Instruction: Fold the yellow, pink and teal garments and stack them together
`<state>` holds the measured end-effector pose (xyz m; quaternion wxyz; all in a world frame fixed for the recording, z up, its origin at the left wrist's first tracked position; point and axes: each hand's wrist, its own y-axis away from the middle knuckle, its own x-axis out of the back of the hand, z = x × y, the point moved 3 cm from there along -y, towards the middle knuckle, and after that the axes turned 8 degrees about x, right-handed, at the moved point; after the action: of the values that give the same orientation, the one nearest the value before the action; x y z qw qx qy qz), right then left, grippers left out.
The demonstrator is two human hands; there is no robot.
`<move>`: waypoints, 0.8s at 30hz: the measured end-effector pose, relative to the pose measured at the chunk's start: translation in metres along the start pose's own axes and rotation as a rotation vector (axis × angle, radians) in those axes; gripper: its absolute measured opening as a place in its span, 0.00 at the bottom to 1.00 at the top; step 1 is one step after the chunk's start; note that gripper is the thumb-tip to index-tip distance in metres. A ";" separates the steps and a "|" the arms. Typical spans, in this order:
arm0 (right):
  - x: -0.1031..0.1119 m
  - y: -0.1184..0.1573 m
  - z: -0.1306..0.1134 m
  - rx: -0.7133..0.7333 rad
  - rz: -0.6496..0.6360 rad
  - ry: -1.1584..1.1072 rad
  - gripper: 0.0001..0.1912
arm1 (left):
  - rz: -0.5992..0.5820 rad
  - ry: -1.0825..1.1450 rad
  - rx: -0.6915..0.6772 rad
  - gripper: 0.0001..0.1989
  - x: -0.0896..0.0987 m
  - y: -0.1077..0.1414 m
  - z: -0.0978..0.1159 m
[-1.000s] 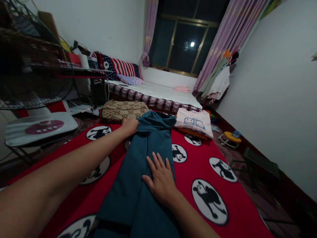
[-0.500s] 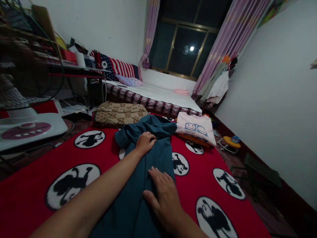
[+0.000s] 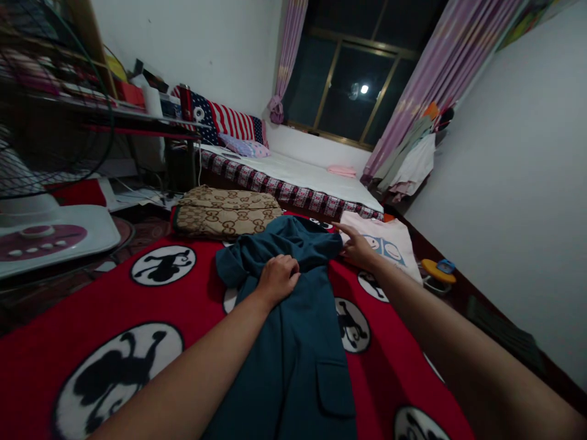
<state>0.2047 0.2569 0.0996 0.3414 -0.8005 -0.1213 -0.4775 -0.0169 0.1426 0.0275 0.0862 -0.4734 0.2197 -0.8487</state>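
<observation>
A dark teal garment [image 3: 298, 342] with a flap pocket lies lengthwise on a red blanket [image 3: 197, 330] printed with black-and-white monkey circles. My left hand [image 3: 279, 278] rests on its upper middle, fingers curled together against the cloth; whether they grip a fold is hidden. Over at the garment's upper right edge is my right hand [image 3: 358, 245], its index finger stretched out and the fingers apart, near the pink shirt. That folded pink shirt [image 3: 389, 241] with a smiley print lies at the right. Behind the garment on the left sits a folded tan patterned cloth [image 3: 229, 211].
A white fan [image 3: 59, 226] stands at the left beside a cluttered desk [image 3: 151, 122]. Beyond the blanket is a bed [image 3: 293, 170] with a white cover. A yellow stool [image 3: 438, 271] stands on the floor at the right, below hanging clothes [image 3: 413, 165].
My right hand has moved from the garment's lower middle forward and right to its upper right edge. My left hand stays on the cloth. The view has shifted slightly.
</observation>
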 end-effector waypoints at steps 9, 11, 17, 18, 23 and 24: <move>0.006 -0.034 0.016 -0.270 -0.639 -0.067 0.20 | -0.001 -0.187 0.381 0.31 0.005 -0.006 -0.003; 0.015 -0.037 0.015 -0.334 -0.655 -0.067 0.17 | -0.021 -0.198 0.414 0.30 0.003 -0.009 -0.004; 0.031 -0.040 0.011 -0.397 -0.644 -0.069 0.16 | -0.043 -0.153 0.411 0.09 -0.001 -0.010 -0.008; 0.031 -0.040 0.011 -0.368 -0.657 -0.052 0.19 | -0.038 -0.151 0.406 0.09 -0.001 -0.009 -0.008; 0.022 -0.041 0.008 -0.118 -0.557 0.092 0.33 | -0.006 -0.131 0.412 0.13 0.002 -0.009 -0.007; 0.018 -0.041 0.006 -0.062 -0.528 0.054 0.31 | -0.007 -0.135 0.424 0.17 0.003 -0.010 -0.007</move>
<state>0.1973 0.2888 0.1308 0.1834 -0.7383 -0.3018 -0.5746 -0.0239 0.1522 0.0309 0.1956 -0.5013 0.0286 -0.8424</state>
